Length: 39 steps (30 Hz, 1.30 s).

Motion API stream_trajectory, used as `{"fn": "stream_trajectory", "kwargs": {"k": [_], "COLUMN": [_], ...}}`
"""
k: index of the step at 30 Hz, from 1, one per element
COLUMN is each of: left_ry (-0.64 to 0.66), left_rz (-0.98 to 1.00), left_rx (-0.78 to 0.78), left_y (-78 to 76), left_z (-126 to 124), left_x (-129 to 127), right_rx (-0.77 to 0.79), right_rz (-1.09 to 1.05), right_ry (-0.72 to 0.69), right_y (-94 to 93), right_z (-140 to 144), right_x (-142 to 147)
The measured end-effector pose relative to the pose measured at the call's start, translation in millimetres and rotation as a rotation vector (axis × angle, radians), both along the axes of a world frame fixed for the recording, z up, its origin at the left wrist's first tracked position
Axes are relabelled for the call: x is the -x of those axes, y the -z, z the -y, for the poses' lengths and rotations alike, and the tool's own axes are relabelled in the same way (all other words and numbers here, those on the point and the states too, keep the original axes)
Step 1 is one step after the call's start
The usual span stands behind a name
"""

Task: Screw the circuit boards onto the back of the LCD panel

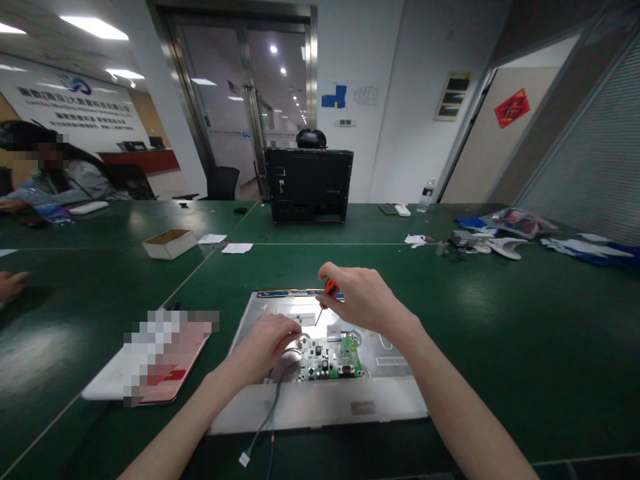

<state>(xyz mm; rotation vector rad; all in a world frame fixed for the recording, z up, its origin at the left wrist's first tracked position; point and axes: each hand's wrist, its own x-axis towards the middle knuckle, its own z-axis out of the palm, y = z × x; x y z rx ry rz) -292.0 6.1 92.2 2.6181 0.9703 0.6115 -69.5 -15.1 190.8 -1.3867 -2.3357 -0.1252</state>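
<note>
A silvery display panel (340,403) lies flat on the green table before me, its back facing up. On it sits a green circuit board (330,357). My right hand (363,297) is closed around an orange and black screwdriver (331,288), held tilted with its thin shaft pointing down toward the board's upper left area. My left hand (265,343) rests at the board's left upper corner, fingers bent and pressed together; what they pinch, if anything, is hidden. From beneath that hand a dark cable (273,407) runs to a white connector (245,459) near the table's front edge.
To the left lie a white and pink flat item (190,353), partly blurred out, and an open box (170,245). A black monitor housing (309,187) stands at the back. Gloves (505,247) and a bottle (427,195) are at right. Another person (65,170) sits far left; a hand (13,287) shows nearer.
</note>
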Motion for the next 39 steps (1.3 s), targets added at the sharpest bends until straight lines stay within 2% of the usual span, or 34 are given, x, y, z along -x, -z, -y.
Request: {"fn": "stream_trajectory", "kwargs": {"k": [3,6,11,17,27,39], "left_ry": [-0.077,-0.127,-0.202,-0.213,-0.254,-0.241], "left_rz": [-0.013,0.009,0.085,0.074,0.024,-0.002], "left_rx": [0.047,0.122,0.171,0.177,0.055,-0.005], "left_y": [2.5,14.9,32.5,40.3,54.3,62.4], "left_z": [26.5,47.3,63.8,69.0,68.2,66.0], "left_x": [-0.5,-2.8,-6.4,-12.7,-17.7,-17.3], "right_rx": [0.008,0.011,0.029,0.054,0.162,0.143], "right_rz": [0.008,0.014,0.032,0.059,-0.017,0.055], "right_ry": [-0.010,-0.015,-0.035,-0.034,-0.109,-0.162], "right_y": [0.1,0.9,1.7,3.0,16.1,-0.9], "right_z": [0.5,0.7,3.0,10.9,15.9,19.3], "right_x": [0.9,1.9,3.1,0.9,-4.2,4.9]}}
